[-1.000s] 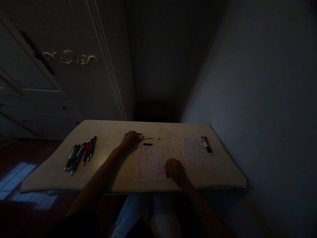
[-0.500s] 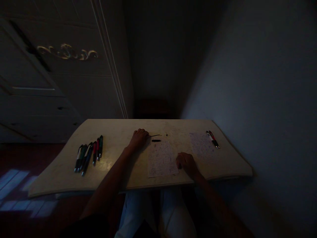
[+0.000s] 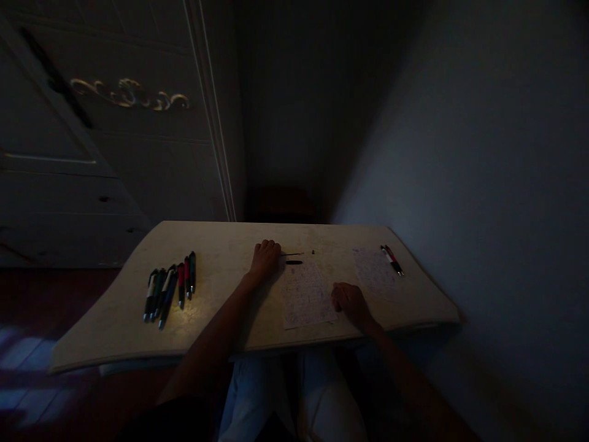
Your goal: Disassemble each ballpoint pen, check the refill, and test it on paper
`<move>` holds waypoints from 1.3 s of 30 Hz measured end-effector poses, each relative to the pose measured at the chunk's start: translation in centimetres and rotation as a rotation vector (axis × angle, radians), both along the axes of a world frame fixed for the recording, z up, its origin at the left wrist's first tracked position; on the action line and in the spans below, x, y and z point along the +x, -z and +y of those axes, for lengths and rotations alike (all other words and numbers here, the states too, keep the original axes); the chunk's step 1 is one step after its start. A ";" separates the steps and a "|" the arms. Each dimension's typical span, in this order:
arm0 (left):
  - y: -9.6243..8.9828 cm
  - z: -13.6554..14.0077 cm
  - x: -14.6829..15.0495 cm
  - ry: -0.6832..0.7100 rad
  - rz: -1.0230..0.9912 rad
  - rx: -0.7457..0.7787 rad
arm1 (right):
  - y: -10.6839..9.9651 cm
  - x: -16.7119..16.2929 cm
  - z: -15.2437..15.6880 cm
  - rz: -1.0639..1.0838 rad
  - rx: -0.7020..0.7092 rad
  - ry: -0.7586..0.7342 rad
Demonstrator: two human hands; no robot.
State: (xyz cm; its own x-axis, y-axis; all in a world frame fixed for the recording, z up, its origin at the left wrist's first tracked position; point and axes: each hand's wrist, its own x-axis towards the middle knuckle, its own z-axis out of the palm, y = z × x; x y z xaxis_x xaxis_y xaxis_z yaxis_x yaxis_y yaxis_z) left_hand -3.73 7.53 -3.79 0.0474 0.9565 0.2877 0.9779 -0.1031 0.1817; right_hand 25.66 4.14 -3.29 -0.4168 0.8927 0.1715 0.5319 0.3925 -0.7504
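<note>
My left hand (image 3: 267, 259) rests on the table with its fingers curled together, at the near end of a thin dark stick like a pen refill (image 3: 293, 254). Just below that lies a short black pen barrel piece (image 3: 294, 263), at the top edge of a handwritten sheet of paper (image 3: 307, 296). A tiny dark part (image 3: 313, 252) sits right of the stick. My right hand (image 3: 350, 303) is closed at the sheet's right edge; its fingers hide whatever may be in them.
Several pens (image 3: 159, 294) in white, green, blue and red lie at the left of the pale table (image 3: 110, 325). Two pens (image 3: 392, 261) lie at the right by a second written sheet (image 3: 373, 270). A cabinet (image 3: 184, 178) stands at left, a wall (image 3: 497, 184) at right.
The view has shifted a little. The thin stick at my left fingers lies flatter than before, with slightly more of it showing. My right hand has stayed by the sheet.
</note>
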 end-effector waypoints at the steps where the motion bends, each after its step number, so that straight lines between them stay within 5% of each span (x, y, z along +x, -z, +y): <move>1: 0.0 0.1 -0.1 -0.008 -0.039 0.003 | 0.0 0.0 0.0 0.014 -0.012 -0.001; 5: 0.1 0.6 -1.5 -0.009 -0.221 0.001 | 0.0 0.0 0.0 0.091 -0.058 -0.015; 10: 0.3 0.9 -3.6 0.161 -0.437 0.025 | -0.4 -0.2 -0.1 0.182 -0.107 -0.010; 18: 0.0 0.3 -3.8 0.240 -0.474 0.056 | -0.1 0.0 0.1 0.181 -0.092 0.001; 34: -0.5 0.1 -3.9 0.124 -1.095 0.102 | -0.3 -2.0 1.1 0.279 -0.049 0.058; 39: -0.5 -0.2 -4.4 0.029 -1.034 0.171 | -0.8 -5.6 2.7 0.248 0.061 -0.040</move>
